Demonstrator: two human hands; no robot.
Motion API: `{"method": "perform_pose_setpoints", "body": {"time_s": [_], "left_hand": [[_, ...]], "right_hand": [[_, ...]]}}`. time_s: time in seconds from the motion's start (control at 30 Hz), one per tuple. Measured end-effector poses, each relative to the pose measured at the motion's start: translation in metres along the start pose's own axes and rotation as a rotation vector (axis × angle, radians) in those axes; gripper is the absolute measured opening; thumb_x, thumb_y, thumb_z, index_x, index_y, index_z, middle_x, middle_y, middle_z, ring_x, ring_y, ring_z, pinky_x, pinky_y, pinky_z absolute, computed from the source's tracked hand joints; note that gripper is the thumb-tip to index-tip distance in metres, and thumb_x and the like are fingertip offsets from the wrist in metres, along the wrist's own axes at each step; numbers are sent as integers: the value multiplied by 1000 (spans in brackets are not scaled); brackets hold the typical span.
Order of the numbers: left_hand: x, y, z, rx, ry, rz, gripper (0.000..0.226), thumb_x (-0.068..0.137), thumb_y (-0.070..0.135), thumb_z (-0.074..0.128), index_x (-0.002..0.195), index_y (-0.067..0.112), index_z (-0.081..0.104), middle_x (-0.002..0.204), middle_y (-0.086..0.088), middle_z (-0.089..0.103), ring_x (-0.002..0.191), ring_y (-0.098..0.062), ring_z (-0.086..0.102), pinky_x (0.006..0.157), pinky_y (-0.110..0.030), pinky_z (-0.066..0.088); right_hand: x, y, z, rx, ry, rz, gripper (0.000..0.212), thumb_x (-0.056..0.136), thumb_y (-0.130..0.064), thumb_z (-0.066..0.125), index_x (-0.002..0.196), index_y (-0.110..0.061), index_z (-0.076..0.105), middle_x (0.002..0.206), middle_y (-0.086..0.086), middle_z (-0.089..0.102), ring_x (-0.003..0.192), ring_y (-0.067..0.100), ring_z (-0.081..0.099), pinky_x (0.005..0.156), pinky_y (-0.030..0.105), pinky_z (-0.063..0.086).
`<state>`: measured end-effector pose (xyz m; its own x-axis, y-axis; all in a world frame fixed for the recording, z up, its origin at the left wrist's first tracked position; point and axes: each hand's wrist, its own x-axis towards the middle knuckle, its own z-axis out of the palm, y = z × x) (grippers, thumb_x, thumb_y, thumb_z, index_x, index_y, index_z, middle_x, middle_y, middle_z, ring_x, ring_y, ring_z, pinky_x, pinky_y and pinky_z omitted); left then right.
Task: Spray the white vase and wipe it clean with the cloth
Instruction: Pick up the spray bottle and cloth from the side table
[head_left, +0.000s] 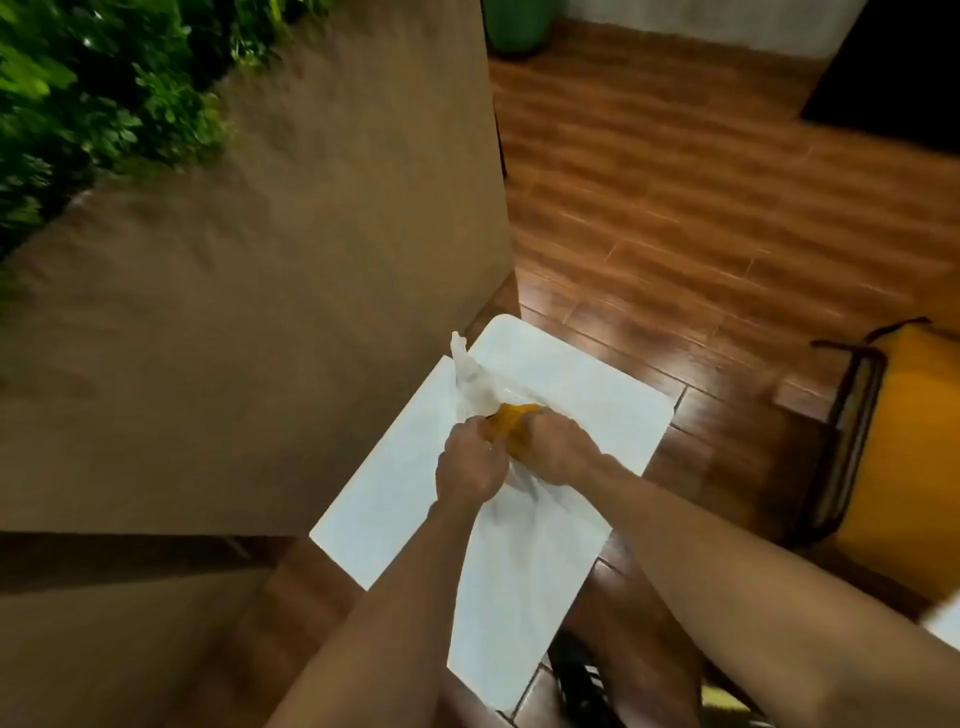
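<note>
Glossy brown wood-plank floor (675, 197), tan wall (260, 312) on left. White rectangular tabletop (395, 499) below. On it a blurred white slender-necked vase (470, 382), tilted. Left hand (470, 465) curled closed near vase body; right hand (558, 449) fingers closed over yellow-orange cloth (511, 423), pressed against vase.

Vase (470, 382) blurred, mostly hidden by hands, cloth (511, 426).
</note>
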<state>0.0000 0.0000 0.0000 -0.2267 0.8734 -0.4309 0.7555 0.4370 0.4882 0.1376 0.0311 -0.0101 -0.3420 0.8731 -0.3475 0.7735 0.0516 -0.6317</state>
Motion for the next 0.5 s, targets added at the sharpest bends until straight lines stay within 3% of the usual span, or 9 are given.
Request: {"method": "perform_pose_setpoints", "body": {"time_s": [0.07, 0.17, 0.33, 0.5], "left_hand": [[10, 1, 4, 118, 35, -23, 40, 98, 48, 47, 121, 18, 59, 115, -4, 62, 109, -27, 62, 91, -38, 48], [16, 2, 12, 168, 73, -80, 35, 98, 45, 46, 113, 17, 61, 110, -3, 62, 104, -27, 63, 84, -36, 47], [24, 2, 22, 209, 90, -152, 29, 98, 41, 50, 108, 18, 64, 106, -2, 68, 96, -24, 66, 77, -33, 50], [25, 6, 23, 205, 118, -159, 25, 101, 38, 52, 109, 21, 68, 105, -1, 72, 93, -20, 68, 71, -28, 46]], "right_hand": [[11, 4, 10, -139, -9, 53, 25, 99, -36, 52, 111, -26, 71, 118, -6, 66, 101, 18, 63, 83, 30, 53], [18, 8, 21, -220, -63, 89, 31, 98, -31, 50, 120, -20, 68, 132, 2, 58, 120, 25, 55, 93, 36, 50], [24, 21, 33, -239, -23, 101, 35, 101, -37, 46, 125, -21, 65, 136, 1, 55, 123, 24, 49, 93, 38, 51], [23, 24, 32, -122, -4, 99, 37, 98, -52, 45, 123, -36, 66, 137, -9, 57, 119, 21, 53, 94, 37, 52]]}}
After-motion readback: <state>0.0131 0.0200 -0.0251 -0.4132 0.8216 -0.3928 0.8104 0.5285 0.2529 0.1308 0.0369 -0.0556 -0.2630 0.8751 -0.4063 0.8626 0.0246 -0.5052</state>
